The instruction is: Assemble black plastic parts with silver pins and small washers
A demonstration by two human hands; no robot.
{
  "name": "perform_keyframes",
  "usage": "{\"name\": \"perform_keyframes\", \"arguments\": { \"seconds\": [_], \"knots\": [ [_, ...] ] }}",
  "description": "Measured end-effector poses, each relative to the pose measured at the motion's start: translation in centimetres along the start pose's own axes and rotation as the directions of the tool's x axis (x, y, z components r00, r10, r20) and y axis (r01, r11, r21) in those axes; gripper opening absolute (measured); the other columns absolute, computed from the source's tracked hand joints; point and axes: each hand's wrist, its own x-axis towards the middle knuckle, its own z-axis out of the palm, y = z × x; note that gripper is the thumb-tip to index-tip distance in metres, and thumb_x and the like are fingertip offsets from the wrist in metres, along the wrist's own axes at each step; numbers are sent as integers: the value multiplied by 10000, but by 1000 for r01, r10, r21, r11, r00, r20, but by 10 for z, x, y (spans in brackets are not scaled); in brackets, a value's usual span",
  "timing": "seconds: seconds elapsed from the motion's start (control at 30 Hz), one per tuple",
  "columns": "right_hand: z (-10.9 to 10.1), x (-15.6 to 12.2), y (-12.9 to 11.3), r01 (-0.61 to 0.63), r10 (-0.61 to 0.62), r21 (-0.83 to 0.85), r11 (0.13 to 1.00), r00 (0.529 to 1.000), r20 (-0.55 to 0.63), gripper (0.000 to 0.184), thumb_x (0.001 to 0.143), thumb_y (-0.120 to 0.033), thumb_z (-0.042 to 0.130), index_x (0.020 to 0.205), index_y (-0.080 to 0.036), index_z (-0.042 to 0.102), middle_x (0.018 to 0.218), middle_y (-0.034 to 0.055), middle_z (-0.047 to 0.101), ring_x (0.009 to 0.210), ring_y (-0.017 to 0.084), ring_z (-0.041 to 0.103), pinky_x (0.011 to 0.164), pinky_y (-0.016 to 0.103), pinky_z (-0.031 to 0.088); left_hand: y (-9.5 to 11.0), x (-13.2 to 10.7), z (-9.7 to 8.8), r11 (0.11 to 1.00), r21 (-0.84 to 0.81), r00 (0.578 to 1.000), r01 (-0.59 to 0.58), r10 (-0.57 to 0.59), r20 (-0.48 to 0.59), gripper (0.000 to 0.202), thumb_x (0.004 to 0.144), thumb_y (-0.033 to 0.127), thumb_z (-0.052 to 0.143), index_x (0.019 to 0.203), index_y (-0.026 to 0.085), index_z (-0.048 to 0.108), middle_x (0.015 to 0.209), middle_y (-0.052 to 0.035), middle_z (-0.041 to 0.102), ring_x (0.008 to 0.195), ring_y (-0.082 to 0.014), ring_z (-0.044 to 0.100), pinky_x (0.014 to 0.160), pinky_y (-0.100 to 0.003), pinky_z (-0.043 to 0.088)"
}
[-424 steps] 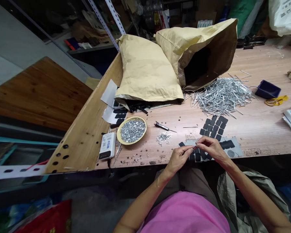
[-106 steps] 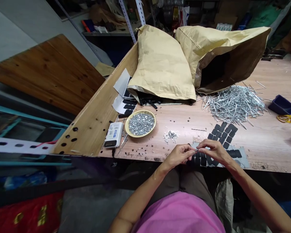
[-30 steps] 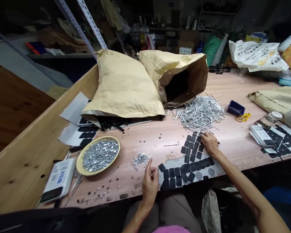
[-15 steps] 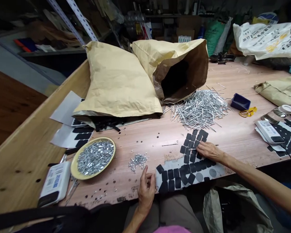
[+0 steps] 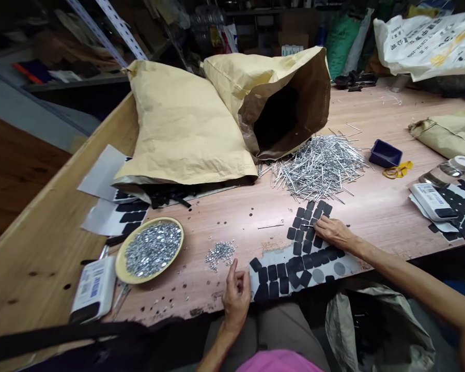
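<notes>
My right hand (image 5: 335,233) pinches a thin metal rod (image 5: 307,225) over the rows of black rounded pads (image 5: 297,234) on the table. The rod's tip pokes out left of the fingers, and its other end shows on the right. Near the table's front edge, my left hand (image 5: 236,294) rests with its index finger raised and the others curled; the thumb is apart and no object shows in it. Just beyond that fingertip lies a small heap of metal nuts (image 5: 220,252). A sheet with black pads (image 5: 273,272) lies between the hands, and a single metal rod (image 5: 270,226) lies behind it.
A yellow bowl of small metal parts (image 5: 121,268) stands at left beside a white scale (image 5: 93,289). Large paper sacks (image 5: 189,124) lie behind, near a pile of metal rods (image 5: 321,168). At right are a blue tray (image 5: 386,154) and another scale (image 5: 433,200).
The view has shifted slightly. Both hands keep nearly the same places; the right still pinches the rod over the black pads.
</notes>
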Motion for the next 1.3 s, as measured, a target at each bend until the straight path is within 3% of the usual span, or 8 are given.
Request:
{"name": "perform_keyframes", "arguments": {
  "seconds": [0.2, 0.37, 0.57, 0.7, 0.83, 0.97, 1.13, 1.3],
  "knots": [
    [-4, 2, -18, -14, 15, -21, 1000, 1000, 22, 269, 933, -148, 378, 780, -163, 599, 771, 79, 594, 742, 181, 487, 585, 279, 389, 2, 0, 1, 1000, 8, 1000, 9, -8, -18, 442, 853, 365, 505, 1232, 137, 515, 645, 8, 609, 489, -94, 540, 501, -204, 443],
    [-33, -6, -31, -255, 247, 126, 959, 966, 71, 257, 914, -198, 423, 736, -183, 609, 770, 68, 598, 728, 167, 506, 581, 260, 362, 18, 13, -11, 996, -5, 991, -91, 91, 94, 353, 880, 339, 480, 1173, 172, 585, 728, -21, 610, 563, -111, 548, 574, -231, 463],
    [-72, -104, -71, -402, 353, 263, 877, 911, 215, 206, 852, -311, 490, 739, -233, 643, 704, 27, 641, 588, 146, 561, 520, 243, 356, 45, 57, 16, 917, 184, 917, -354, 302, 261, 255, 898, 223, 463, 1020, 198, 686, 910, -102, 615, 836, -208, 563, 686, -301, 467],
    [-58, -179, -102, -573, 463, 255, 779, 800, 382, 182, 821, -316, 494, 756, -263, 655, 739, 25, 703, 649, 183, 662, 528, 246, 437, 56, 87, 49, 863, 339, 871, -376, 203, 448, 264, 896, 154, 441, 1031, 200, 663, 1039, -124, 604, 913, -250, 507, 573, -286, 455],
    [-42, -202, -113, -550, 501, 178, 816, 826, 260, 221, 808, -409, 505, 861, -295, 687, 826, 56, 735, 740, 244, 697, 545, 298, 497, 59, 100, 66, 850, 360, 837, -385, 158, 523, 259, 885, 92, 419, 913, 198, 654, 968, -116, 592, 941, -252, 472, 609, -296, 472],
    [-54, -157, -103, -500, 491, 156, 852, 866, 92, 308, 881, -440, 415, 961, -302, 679, 880, 63, 731, 756, 237, 698, 623, 331, 532, 63, 101, 71, 864, 336, 845, -375, 169, 507, 272, 850, 13, 417, 849, 177, 634, 889, -97, 584, 913, -230, 488, 630, -285, 479],
    [-69, -38, -83, -332, 366, 262, 906, 926, -93, 378, 935, -436, 337, 932, -265, 674, 862, 70, 712, 744, 210, 688, 652, 300, 533, 70, 102, 74, 881, 269, 845, -389, 224, 486, 205, 820, 52, 525, 880, 209, 641, 917, -57, 599, 907, -196, 526, 695, -274, 505],
    [-45, 102, -80, -102, 170, 325, 940, 967, -190, 369, 948, -347, 314, 1018, -232, 658, 861, 77, 703, 755, 198, 681, 642, 284, 518, 45, 125, 60, 991, 1, 976, -130, 128, 177, 374, 831, 104, 522, 1188, 212, 554, 1094, -79, 561, 1030, -204, 539, 894, -354, 488]
  ]
}}
